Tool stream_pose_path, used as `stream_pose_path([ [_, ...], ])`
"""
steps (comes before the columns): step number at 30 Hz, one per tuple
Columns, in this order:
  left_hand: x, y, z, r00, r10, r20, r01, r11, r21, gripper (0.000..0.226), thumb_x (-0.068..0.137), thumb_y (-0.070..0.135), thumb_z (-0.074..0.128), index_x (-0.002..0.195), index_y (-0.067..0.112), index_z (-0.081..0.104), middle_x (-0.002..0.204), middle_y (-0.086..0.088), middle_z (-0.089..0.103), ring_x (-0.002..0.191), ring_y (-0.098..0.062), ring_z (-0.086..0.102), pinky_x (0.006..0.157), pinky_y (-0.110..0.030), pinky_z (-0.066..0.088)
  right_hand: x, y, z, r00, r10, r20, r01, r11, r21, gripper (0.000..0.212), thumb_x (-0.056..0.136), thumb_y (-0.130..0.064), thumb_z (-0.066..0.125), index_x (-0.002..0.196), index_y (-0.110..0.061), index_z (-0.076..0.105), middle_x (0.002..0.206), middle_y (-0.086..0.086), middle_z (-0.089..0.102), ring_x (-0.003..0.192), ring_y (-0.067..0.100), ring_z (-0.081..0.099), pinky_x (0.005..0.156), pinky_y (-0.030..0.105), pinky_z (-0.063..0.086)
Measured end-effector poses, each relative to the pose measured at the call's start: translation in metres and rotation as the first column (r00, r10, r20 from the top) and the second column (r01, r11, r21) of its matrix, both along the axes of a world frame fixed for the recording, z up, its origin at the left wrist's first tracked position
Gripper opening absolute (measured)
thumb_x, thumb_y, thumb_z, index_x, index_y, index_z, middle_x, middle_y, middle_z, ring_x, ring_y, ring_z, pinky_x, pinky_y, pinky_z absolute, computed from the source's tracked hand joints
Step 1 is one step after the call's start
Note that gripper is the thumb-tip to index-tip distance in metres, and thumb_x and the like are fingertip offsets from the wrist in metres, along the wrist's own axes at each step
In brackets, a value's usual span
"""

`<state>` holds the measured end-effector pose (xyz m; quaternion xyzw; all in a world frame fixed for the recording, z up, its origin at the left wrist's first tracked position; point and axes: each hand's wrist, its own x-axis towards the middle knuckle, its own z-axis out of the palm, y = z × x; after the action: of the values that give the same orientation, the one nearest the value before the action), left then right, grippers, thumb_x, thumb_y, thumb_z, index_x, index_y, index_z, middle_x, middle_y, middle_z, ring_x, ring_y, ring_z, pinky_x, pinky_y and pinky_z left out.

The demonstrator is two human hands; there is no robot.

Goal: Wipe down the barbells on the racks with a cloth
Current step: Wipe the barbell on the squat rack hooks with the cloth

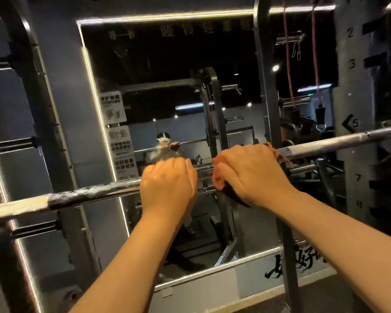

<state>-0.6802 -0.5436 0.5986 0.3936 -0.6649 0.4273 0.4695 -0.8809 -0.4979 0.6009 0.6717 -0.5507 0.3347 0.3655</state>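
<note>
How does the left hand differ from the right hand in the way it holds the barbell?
The left hand grips the bare barbell; the right hand grips it through a reddish-brown cloth. The left hand is beside a dull, whitish stretch of bar; the right hand is beside a shinier knurled stretch. Both curl over the bar from above, close together.

You face a large wall mirror [167, 64] edged with a glowing LED strip [94, 91], set in a grey wall [61, 64]. Printed signs [120, 136] are stuck along its left edge. Red resistance bands [315, 64] hang at your upper right. Black calligraphy [291, 265] marks the wall lower down, just above the dark floor [325, 299].
</note>
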Motion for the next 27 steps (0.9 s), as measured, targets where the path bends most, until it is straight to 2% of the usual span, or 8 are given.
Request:
stream_pose_path([
  [3,0.0,0.002,0.001,1.0,-0.005,-0.007,0.005,1.0,-0.006,0.048,0.104,0.028,0.03,0.07,0.014,0.061,0.058,0.0,0.054,0.05,-0.02,0.049,0.057,-0.035,0.044,-0.008,0.003,0.011,0.975,-0.148,0.164,0.15,0.989,-0.001,0.053,0.104,-0.041,0.012,0.072,-0.023,0.052,0.058,-0.009,0.039,0.052,0.012,0.036,0.061,0.038,0.036],
  [6,-0.003,0.006,0.002,1.0,0.022,-0.009,-0.023,1.0,-0.016,0.048,0.103,0.027,0.032,0.07,0.013,0.063,0.058,-0.001,0.056,0.05,-0.021,0.051,0.058,-0.034,0.044,0.005,0.0,0.013,0.954,-0.162,0.25,0.181,0.982,-0.055,0.049,0.1,-0.037,0.014,0.068,-0.025,0.049,0.06,-0.01,0.042,0.057,0.013,0.037,0.069,0.037,0.029],
  [9,-0.003,0.004,0.001,0.998,0.059,-0.003,-0.059,0.998,-0.002,0.044,0.104,0.027,0.036,0.072,0.014,0.063,0.06,-0.001,0.057,0.052,-0.021,0.052,0.058,-0.034,0.042,0.031,0.0,-0.014,0.971,0.01,0.241,0.003,0.999,-0.052,0.045,0.104,-0.043,0.021,0.104,-0.031,0.064,0.104,-0.011,0.062,0.105,0.018,0.055,0.102,0.042,0.033],
  [12,-0.002,0.005,0.001,1.0,0.025,-0.007,-0.024,0.999,0.029,0.044,0.105,0.028,0.035,0.07,0.015,0.059,0.06,0.0,0.054,0.051,-0.02,0.049,0.057,-0.034,0.043,0.028,0.003,-0.046,0.988,0.105,0.109,-0.097,0.992,-0.081,0.051,0.103,-0.044,0.034,0.147,-0.019,0.043,0.144,-0.001,0.045,0.143,0.025,0.034,0.125,0.048,0.008],
  [16,-0.001,0.008,0.001,1.0,-0.022,-0.015,0.022,0.998,0.064,0.045,0.105,0.029,0.032,0.07,0.016,0.057,0.06,0.003,0.05,0.051,-0.018,0.047,0.057,-0.034,0.046,-0.006,0.0,-0.022,0.994,0.067,0.088,-0.06,0.996,-0.072,0.035,0.104,-0.045,0.036,0.124,-0.027,0.059,0.111,-0.008,0.059,0.11,0.019,0.052,0.106,0.04,0.031],
  [20,-0.003,0.008,0.002,1.0,0.01,-0.027,-0.008,0.998,0.07,0.046,0.104,0.029,0.032,0.071,0.016,0.06,0.06,0.002,0.054,0.051,-0.018,0.047,0.058,-0.033,0.045,0.006,0.001,-0.005,0.977,-0.034,0.211,0.06,0.991,-0.118,0.049,0.107,-0.047,0.022,0.089,-0.025,0.061,0.082,-0.009,0.051,0.083,0.02,0.051,0.083,0.037,0.03],
  [23,-0.004,0.008,0.002,0.999,0.041,-0.013,-0.039,0.994,0.101,0.045,0.105,0.03,0.03,0.072,0.017,0.058,0.062,0.002,0.054,0.054,-0.018,0.049,0.062,-0.036,0.047,0.029,0.002,-0.022,0.955,0.043,0.293,-0.025,0.998,-0.065,0.044,0.106,-0.049,0.025,0.114,-0.024,0.06,0.11,-0.006,0.056,0.117,0.021,0.048,0.119,0.05,0.018],
  [27,-0.001,0.007,0.002,0.998,0.054,0.022,-0.056,0.989,0.134,0.046,0.105,0.031,0.025,0.071,0.02,0.053,0.062,0.004,0.05,0.054,-0.017,0.048,0.062,-0.035,0.047,0.014,0.001,-0.042,0.985,0.099,0.142,-0.095,0.995,-0.035,0.053,0.105,-0.05,0.03,0.15,-0.023,0.038,0.147,-0.002,0.042,0.148,0.025,0.028,0.126,0.044,-0.009],
])
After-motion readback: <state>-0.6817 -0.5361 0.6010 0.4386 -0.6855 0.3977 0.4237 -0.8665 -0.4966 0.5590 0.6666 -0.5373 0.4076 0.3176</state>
